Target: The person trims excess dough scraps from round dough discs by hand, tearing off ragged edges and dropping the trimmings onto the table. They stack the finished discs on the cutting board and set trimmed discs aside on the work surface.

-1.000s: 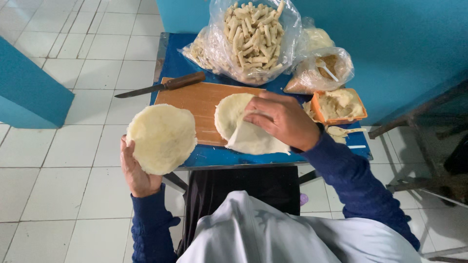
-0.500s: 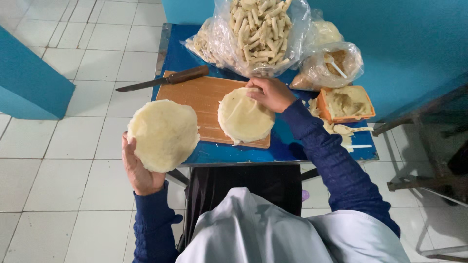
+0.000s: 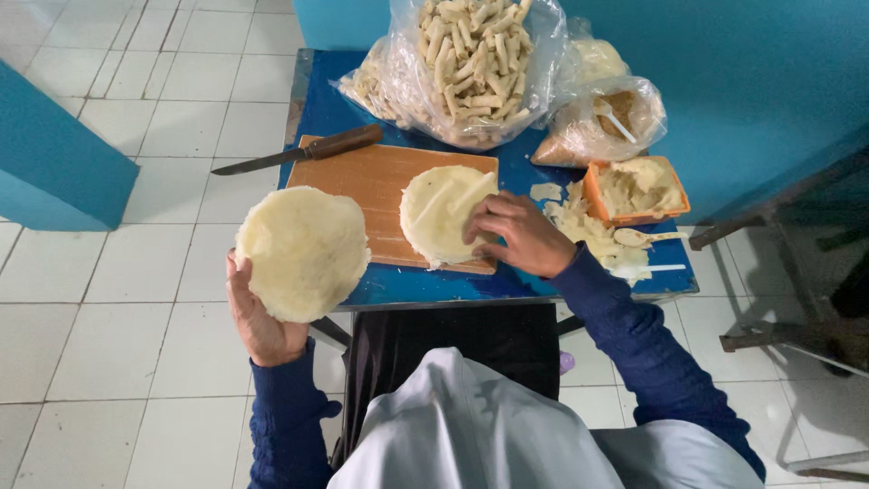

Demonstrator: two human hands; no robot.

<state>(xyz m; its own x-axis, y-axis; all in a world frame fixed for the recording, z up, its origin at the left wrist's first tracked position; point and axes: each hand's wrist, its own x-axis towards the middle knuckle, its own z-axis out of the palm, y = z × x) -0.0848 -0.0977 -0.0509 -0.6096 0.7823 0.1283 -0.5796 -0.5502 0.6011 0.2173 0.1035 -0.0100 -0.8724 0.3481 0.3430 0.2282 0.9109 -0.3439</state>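
The left hand (image 3: 258,317) grips a stack of thin wrappers (image 3: 303,252) held off the table's edge, where it could slip to the floor, while the right hand (image 3: 520,234) presses open fingers on a wrapper (image 3: 439,210) lying on the cutting board (image 3: 367,186), which may tear.

A small blue table (image 3: 398,285) stands on a white tile floor (image 3: 118,272) beside a blue wall. On the table lies a wooden cutting board (image 3: 362,190), and a knife (image 3: 299,152) rests along the far edge of the board with its blade sticking out past the table's side. Behind the board sit clear plastic bags (image 3: 471,63) full of pale stick-shaped pieces, and to the right there is an orange tray (image 3: 635,188) of pale filling, a smaller bag (image 3: 602,122), some torn dough scraps (image 3: 579,222) and a spoon (image 3: 643,238) — all on the blue top.
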